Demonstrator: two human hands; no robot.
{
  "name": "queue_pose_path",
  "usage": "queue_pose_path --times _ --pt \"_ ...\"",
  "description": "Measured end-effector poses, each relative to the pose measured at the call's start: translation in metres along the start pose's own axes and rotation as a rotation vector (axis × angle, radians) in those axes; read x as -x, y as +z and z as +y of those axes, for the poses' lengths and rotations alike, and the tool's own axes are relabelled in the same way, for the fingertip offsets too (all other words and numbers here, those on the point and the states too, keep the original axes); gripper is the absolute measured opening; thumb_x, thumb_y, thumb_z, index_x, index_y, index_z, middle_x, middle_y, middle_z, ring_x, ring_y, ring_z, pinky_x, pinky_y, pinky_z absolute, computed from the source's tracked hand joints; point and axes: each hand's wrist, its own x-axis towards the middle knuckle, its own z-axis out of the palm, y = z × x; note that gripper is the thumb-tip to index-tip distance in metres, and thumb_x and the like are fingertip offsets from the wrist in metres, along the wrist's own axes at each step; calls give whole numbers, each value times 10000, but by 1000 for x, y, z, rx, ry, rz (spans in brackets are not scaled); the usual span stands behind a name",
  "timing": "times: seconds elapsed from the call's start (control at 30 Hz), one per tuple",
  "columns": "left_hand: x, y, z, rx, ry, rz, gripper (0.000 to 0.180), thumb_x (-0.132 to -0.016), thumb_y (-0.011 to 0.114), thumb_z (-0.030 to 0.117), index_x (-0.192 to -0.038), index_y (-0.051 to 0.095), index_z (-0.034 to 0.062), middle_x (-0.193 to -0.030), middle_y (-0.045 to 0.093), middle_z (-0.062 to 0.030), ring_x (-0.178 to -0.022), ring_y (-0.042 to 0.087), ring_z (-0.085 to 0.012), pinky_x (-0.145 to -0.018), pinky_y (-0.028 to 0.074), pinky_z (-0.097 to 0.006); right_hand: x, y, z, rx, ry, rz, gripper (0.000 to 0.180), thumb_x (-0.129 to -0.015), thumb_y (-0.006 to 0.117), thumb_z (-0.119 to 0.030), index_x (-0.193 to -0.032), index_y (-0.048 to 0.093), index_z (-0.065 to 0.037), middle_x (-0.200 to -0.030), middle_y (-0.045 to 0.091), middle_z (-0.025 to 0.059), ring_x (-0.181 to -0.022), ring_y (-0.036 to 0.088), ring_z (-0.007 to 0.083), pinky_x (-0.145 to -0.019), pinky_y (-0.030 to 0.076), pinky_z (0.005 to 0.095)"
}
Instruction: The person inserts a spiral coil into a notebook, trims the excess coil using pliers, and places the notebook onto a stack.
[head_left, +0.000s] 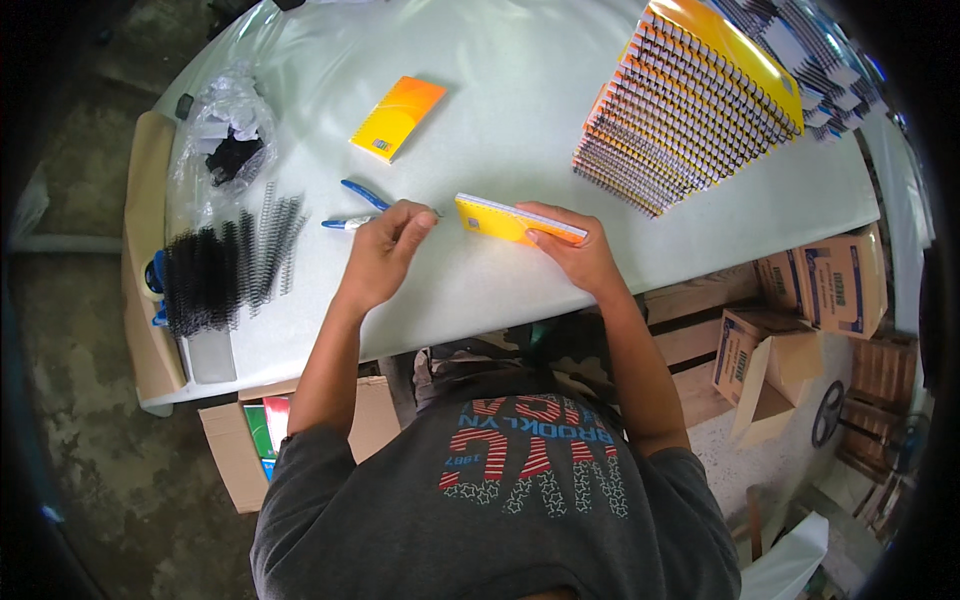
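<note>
My right hand [572,245] grips a small yellow and orange spiral notebook [500,222], its thumb on the cover and its fingers behind. White page edges show along the top. To the left, my left hand [392,250] is closed, thumb against forefinger; a tiny dark tip sticks out past the fingertips, too small to name. Blue-handled pliers [365,194] show beyond this hand, handles spread, their head hidden by it; whether the hand touches them I cannot tell. A similar small notebook [397,118] lies farther back on the white-covered table [500,90].
A tall stack of spiral notebooks [690,110] stands at the back right. Black binding coils [215,265] lie at the left, near a clear plastic bag [235,130]. Cardboard boxes [765,365] are on the right below table height; an open carton [230,455] sits lower left.
</note>
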Motion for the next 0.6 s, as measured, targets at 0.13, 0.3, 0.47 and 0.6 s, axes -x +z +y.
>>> queue_pose_path --times 0.13,0.3,0.47,0.6 --pt "-11 10 1 -6 29 -60 294 -923 547 284 -905 587 -7 -659 510 -10 -630 423 -81 -583 387 -234 1 1 -1 -16 5 -7 315 -838 585 15 -1148 612 -40 -1066 647 52 -924 561 81 -829 451 224" --pt "-26 4 7 3 15 -108 310 -920 551 292 -870 580 -12 -632 511 -7 -611 430 -73 -569 386 -220 0 -1 0 6 -11 -15 289 -836 604 5 -1125 607 19 -1042 651 82 -925 574 104 -840 455 231" --pt "-40 -9 19 214 58 -285 217 -897 585 223 -892 594 6 -713 554 -14 -664 506 -105 -645 427 -227 0 -5 1 63 -73 -95 293 -837 585 18 -1125 619 -22 -1033 667 63 -890 582 81 -801 464 218" --pt "-42 -13 30 -154 417 -203 167 -832 653 115 -953 593 16 -892 592 -23 -745 523 -105 -636 423 -248 0 2 -2 11 -65 -65 288 -836 588 12 -1120 622 -25 -1015 673 66 -874 583 82 -800 461 214"
